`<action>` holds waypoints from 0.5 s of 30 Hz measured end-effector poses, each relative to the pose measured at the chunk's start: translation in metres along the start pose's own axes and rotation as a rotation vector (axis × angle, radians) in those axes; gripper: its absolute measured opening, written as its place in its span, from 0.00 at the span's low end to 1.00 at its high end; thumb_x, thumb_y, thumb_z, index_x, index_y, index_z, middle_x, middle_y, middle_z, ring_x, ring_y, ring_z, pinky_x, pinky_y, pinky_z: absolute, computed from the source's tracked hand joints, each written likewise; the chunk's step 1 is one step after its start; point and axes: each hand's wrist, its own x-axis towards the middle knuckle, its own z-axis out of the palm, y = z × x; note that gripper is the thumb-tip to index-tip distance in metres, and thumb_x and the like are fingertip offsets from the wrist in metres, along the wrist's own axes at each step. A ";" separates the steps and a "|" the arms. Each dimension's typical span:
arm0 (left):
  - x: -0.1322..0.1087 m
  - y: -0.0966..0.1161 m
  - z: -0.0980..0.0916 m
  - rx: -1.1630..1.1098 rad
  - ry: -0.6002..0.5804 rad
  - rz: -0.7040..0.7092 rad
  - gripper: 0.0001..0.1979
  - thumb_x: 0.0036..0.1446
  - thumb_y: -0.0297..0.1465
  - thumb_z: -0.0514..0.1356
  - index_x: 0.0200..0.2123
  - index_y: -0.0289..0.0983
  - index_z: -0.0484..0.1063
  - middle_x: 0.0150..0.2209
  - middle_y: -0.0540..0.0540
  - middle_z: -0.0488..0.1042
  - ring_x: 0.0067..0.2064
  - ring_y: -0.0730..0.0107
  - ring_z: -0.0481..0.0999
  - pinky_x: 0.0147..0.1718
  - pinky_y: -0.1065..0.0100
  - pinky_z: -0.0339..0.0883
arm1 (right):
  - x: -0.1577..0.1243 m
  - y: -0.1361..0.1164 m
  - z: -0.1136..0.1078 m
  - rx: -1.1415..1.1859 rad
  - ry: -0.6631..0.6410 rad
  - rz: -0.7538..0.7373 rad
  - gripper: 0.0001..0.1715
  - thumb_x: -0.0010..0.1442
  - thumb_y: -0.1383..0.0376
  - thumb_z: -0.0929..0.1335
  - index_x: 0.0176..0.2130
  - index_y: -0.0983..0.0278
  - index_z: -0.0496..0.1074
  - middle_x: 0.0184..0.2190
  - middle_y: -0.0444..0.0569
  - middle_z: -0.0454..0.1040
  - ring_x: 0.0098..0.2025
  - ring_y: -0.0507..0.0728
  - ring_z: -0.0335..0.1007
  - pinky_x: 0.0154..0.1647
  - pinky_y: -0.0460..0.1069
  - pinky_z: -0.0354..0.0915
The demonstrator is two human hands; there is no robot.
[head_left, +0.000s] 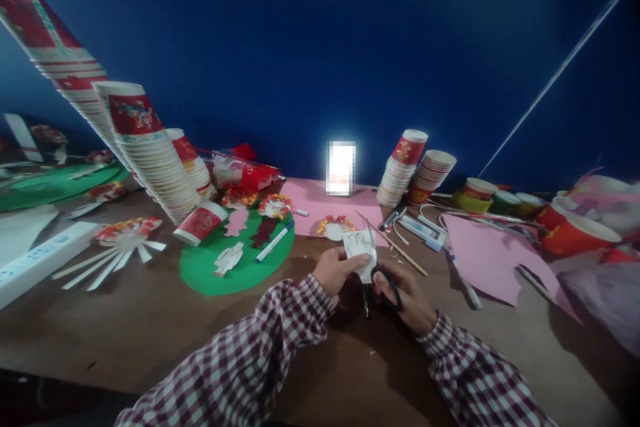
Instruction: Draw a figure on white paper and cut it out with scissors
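Observation:
My left hand (336, 271) pinches a small piece of white paper (356, 245) with a dark line drawing on it, held above the table. In my right hand (407, 295) is a pair of scissors (395, 290), its dark handle looped around my fingers. The blades stand along the paper's right edge. Below the paper a pen (366, 300) lies on the table. Left of my hands a green paper circle (215, 280) carries small cut-out paper figures (229, 259) and a blue-and-white marker (275, 242).
Tall stacks of paper cups (150, 147) lean at the left, with a shorter stack (403, 167) at the back. A bright, blurred-out screen (341, 170) stands before the blue wall. Pink paper (493, 260) and orange cups (580, 240) lie to the right; a white power strip (45, 257) sits far left.

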 end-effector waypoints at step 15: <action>0.000 0.000 0.000 0.017 0.006 0.003 0.20 0.30 0.34 0.71 0.29 0.28 0.75 0.27 0.43 0.76 0.27 0.72 0.72 0.30 0.70 0.64 | 0.000 -0.002 -0.002 -0.012 -0.019 0.018 0.17 0.58 0.53 0.63 0.31 0.65 0.65 0.19 0.41 0.61 0.21 0.48 0.54 0.21 0.44 0.53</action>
